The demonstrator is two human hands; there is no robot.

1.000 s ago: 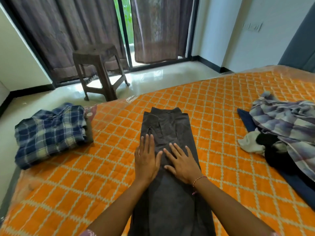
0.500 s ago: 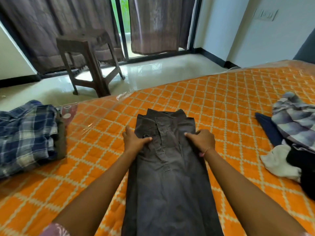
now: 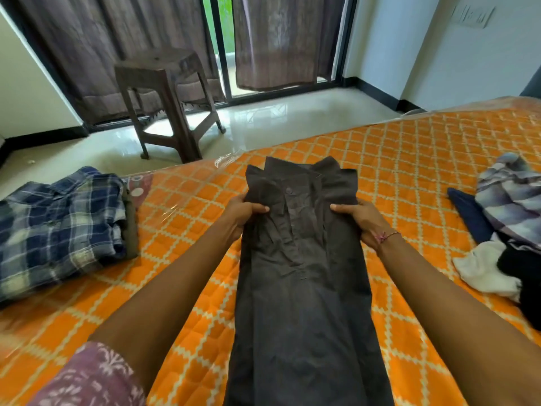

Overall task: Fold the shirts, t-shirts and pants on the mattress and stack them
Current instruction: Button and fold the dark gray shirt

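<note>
Shirt (image 3: 304, 259) gripped by both hands' fingers (image 3: 257, 208).

Brown stool (image 3: 167, 104) by curtained glass door (image 3: 218, 45), glossy floor (image 3: 278, 118)

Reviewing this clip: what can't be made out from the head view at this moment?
- dark shirt: its lower end is cut off by the bottom edge.
- Fingers of the left hand and right hand: tucked beneath the shirt's edges.
- unfolded pile: cut by the right edge; garment count unclear.
- Item under the folded plaid shirt: covered, only an edge shows.
</note>
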